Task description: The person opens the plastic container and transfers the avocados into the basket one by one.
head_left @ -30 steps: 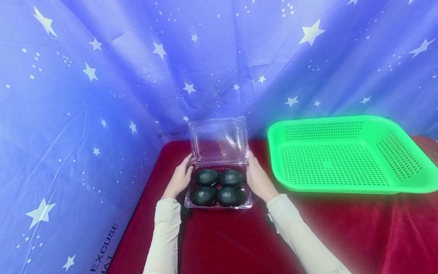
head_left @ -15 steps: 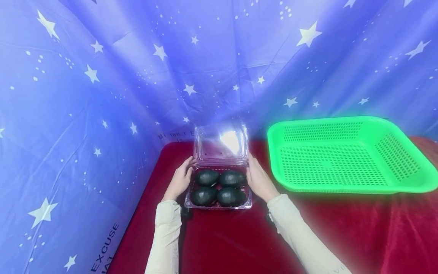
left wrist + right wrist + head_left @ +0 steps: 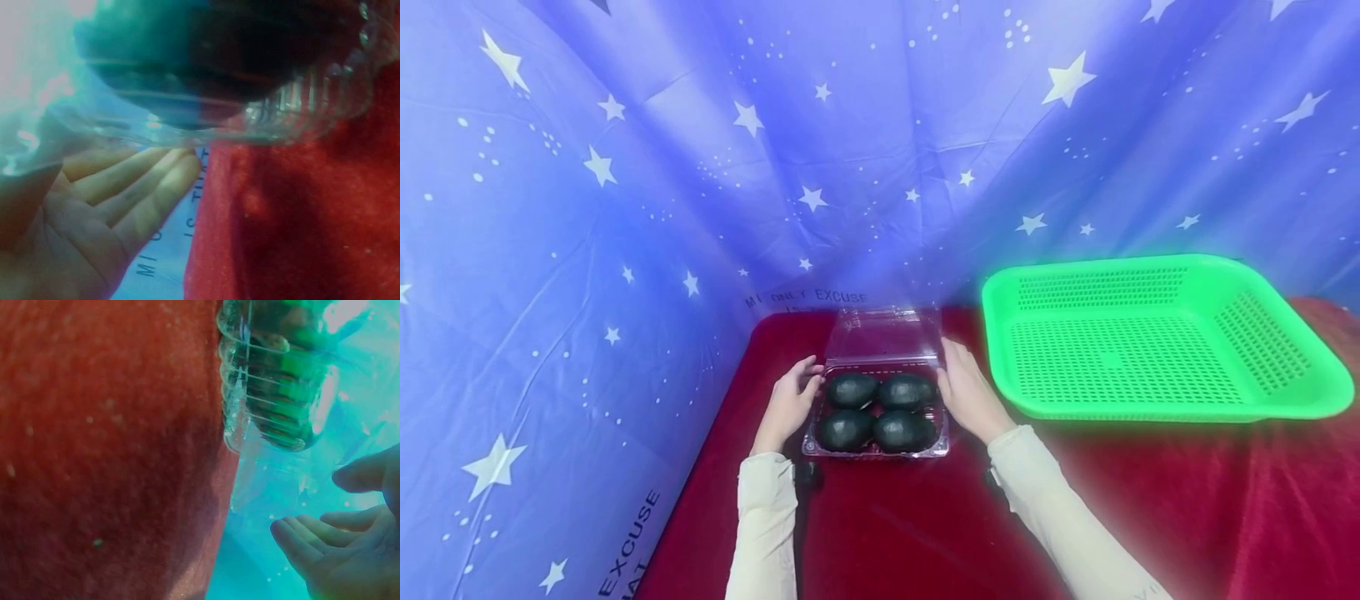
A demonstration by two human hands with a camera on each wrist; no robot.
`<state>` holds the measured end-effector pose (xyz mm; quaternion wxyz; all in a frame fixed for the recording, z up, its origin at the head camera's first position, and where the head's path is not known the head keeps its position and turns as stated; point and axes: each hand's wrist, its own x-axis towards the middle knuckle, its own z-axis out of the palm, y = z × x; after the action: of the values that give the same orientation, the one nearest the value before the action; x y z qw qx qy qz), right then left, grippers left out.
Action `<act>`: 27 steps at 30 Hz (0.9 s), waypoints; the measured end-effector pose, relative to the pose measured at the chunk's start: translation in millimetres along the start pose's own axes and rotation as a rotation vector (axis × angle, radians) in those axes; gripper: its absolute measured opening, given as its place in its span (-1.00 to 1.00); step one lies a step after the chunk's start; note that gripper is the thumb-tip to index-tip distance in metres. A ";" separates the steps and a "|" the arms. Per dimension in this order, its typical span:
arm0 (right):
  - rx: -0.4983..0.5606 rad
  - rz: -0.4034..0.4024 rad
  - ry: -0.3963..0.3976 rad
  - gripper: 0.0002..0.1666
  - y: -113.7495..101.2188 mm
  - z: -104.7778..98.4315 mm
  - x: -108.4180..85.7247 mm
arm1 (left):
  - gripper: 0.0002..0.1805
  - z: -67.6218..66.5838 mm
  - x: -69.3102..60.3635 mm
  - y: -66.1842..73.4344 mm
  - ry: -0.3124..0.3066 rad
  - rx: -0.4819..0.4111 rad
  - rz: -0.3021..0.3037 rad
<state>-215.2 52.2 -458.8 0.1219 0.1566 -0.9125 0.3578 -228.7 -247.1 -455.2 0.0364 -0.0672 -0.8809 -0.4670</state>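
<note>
A clear plastic box (image 3: pixel 880 455) on the red cloth holds several dark green oval fruits (image 3: pixel 905 431). Its clear lid (image 3: pixel 883 335) leans away toward the backdrop, raised at the hinge. At the box's left back corner is the left hand (image 3: pixel 786 406), fingers extended; in the left wrist view the left hand (image 3: pixel 106 219) lies with straight fingers by the box edge. The right hand (image 3: pixel 972 392) is beside the right back corner, and in the right wrist view the right hand (image 3: pixel 350 544) has relaxed fingers apart from the box (image 3: pixel 234 412).
A green perforated basket (image 3: pixel 1120 362) stands on the red-covered table (image 3: pixel 895 533) to the right. Behind and on the left hangs a blue curtain (image 3: pixel 865 125) with white stars. A small dark object (image 3: pixel 807 475) lies near the left wrist.
The lid has tipped farther back, away from the person, and lies lower. The left hand has moved slightly down and left; the right hand has stayed almost in place.
</note>
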 end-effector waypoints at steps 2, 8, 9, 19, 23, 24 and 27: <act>0.000 -0.023 0.017 -0.32 -0.8 -0.6 0.4 | -0.50 -2.1 -1.2 1.3 -0.009 0.001 -0.020; -0.007 -0.090 0.024 -0.33 -2.9 0.4 1.3 | -0.52 -11.8 -5.8 3.8 -0.047 -0.014 -0.094; -0.008 -0.099 0.016 -0.33 -3.6 0.9 1.3 | -0.52 -13.3 -6.8 4.0 -0.062 -0.023 -0.107; -0.079 -0.224 -0.040 -0.33 -9.2 5.3 0.9 | -0.52 -21.3 -12.6 7.4 -0.189 -0.056 -0.155; -0.100 -0.295 -0.069 -0.36 -12.0 6.5 0.6 | -0.52 -22.8 -12.0 7.3 -0.210 -0.057 -0.153; -0.102 -0.307 -0.081 -0.37 -12.7 7.0 0.4 | -0.52 -23.2 -11.9 7.5 -0.216 -0.062 -0.152; -0.114 -0.331 -0.118 -0.39 -14.3 8.4 -0.5 | -0.51 -24.3 -11.6 9.2 -0.235 -0.084 -0.147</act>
<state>-210.3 36.6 -456.2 0.1338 0.3180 -0.8987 0.2708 -215.8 -263.1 -435.6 -0.1041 -0.0581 -0.8613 -0.4939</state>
